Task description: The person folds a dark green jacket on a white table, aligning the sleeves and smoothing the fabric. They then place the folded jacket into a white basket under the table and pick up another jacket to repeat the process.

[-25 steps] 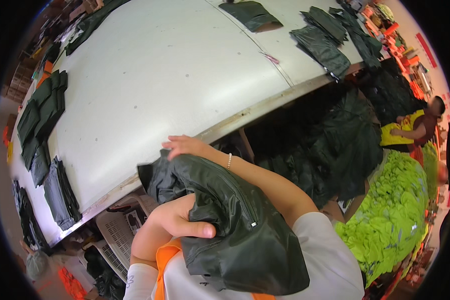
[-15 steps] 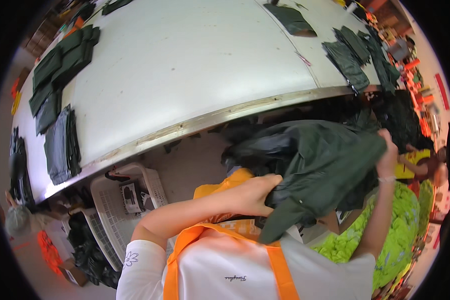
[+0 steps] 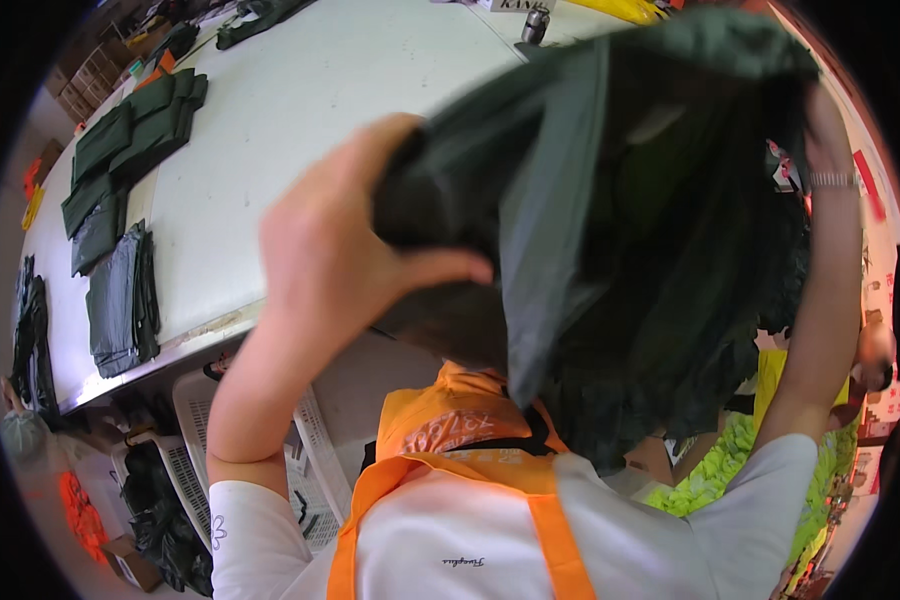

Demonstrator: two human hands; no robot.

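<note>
A dark green garment of smooth, coated-looking cloth (image 3: 650, 220) is spread in the air before me, over the table's near edge and right part. My left hand (image 3: 335, 225) grips its left edge, thumb on the near side and the other fingers behind the cloth. At the upper right, my right hand (image 3: 827, 130) has hold of the opposite edge; its fingers are partly hidden and blurred. The cloth hangs in folds between both hands, its lower part coming down near my orange apron (image 3: 460, 425).
The white table (image 3: 270, 170) bears folded dark green pieces (image 3: 135, 130) and a dark stack (image 3: 120, 300) at left. A small metallic can (image 3: 535, 25) stands at the far side. Below are white plastic baskets (image 3: 320, 470), black bags (image 3: 160, 500) and a lime-green heap (image 3: 710, 465).
Both hands have risen and moved apart, lifting the green garment from below the table edge to above it and spreading it wider. My left hand has gone up and left.
</note>
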